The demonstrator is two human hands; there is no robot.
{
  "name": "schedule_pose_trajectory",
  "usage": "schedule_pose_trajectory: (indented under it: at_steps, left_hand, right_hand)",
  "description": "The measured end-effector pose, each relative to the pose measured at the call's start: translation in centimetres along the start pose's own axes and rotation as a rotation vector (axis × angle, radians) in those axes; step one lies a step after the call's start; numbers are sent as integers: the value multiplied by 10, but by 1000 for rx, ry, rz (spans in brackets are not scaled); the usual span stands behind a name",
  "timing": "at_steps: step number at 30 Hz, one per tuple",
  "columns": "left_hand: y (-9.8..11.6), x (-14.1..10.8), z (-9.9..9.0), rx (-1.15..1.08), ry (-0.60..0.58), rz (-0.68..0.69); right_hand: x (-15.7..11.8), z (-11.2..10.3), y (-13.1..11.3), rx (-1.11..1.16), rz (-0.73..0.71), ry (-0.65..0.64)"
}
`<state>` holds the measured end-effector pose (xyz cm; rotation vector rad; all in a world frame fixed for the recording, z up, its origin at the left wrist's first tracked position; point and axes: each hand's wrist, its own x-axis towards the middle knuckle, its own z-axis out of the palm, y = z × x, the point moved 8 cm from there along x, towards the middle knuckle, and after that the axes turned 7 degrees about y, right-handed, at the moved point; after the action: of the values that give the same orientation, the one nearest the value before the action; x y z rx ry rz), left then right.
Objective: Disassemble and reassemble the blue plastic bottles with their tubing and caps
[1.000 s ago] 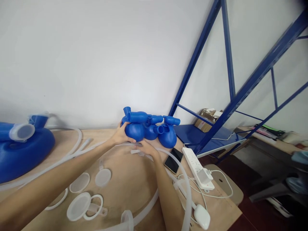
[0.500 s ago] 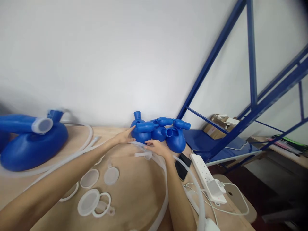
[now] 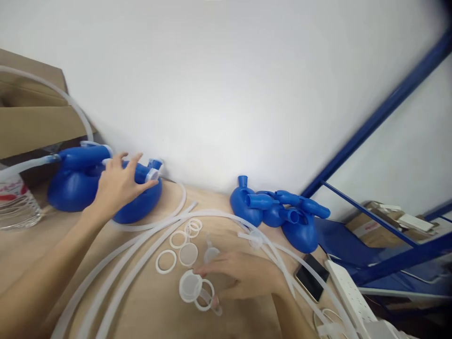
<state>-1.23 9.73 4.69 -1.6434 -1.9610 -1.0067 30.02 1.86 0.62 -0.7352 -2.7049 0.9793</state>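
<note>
My left hand [image 3: 120, 181] reaches over a blue bottle [image 3: 139, 202] with a white-capped neck, fingers spread around the top of its handle. Low over the table [image 3: 155, 320], my right hand [image 3: 236, 273] has thumb and fingers apart, right beside a round translucent cap [image 3: 190, 286] with a white ring [image 3: 204, 295] attached. Whether its fingertips touch the cap is hard to tell. Several other white rings and translucent discs [image 3: 188, 254] lie just behind. Long clear tubes [image 3: 141, 235] curve across the table between and around both hands.
Several blue bottles [image 3: 300, 233] stand by the wall at right, near a phone [image 3: 311, 277] and a white power strip [image 3: 349, 294]. At left are another blue bottle [image 3: 72, 190], a clear container [image 3: 17, 207] and a cardboard box [image 3: 31, 127]. A blue metal frame [image 3: 384, 110] rises at right.
The view has turned left. My left hand has left the right-hand bottles and the tube for the capped bottle at left. My right hand has let go of the tube and come down near the caps.
</note>
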Motion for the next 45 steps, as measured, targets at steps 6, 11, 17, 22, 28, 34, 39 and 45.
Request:
schedule_pose_trajectory:
  at_steps: [6, 11, 17, 22, 28, 34, 39, 45]
  left_hand:
    - [-19, 4, 48, 34, -104, 39]
    - [-12, 16, 22, -131, -79, 153]
    - [26, 12, -59, -419, 171, 478]
    - [83, -20, -81, -651, 83, 709]
    - [146, -48, -60, -751, -187, 813]
    - [132, -39, -34, -802, -227, 545]
    - [103, -19, -8, -778, -125, 203]
    - [95, -15, -4, -538, -57, 185]
  right_hand:
    - [20, -11, 3, 24, -3, 58]
    - [20, -38, 14, 21, 68, 196]
    - [0, -69, 46, -75, 216, 561]
    - [-26, -99, 53, 13, 176, 893]
    - [-34, -102, 85, 300, 272, 950]
    - [-13, -92, 100, 538, 218, 1095]
    - [-7, -86, 88, 606, 173, 1348]
    - [18, -72, 83, 667, 144, 1382]
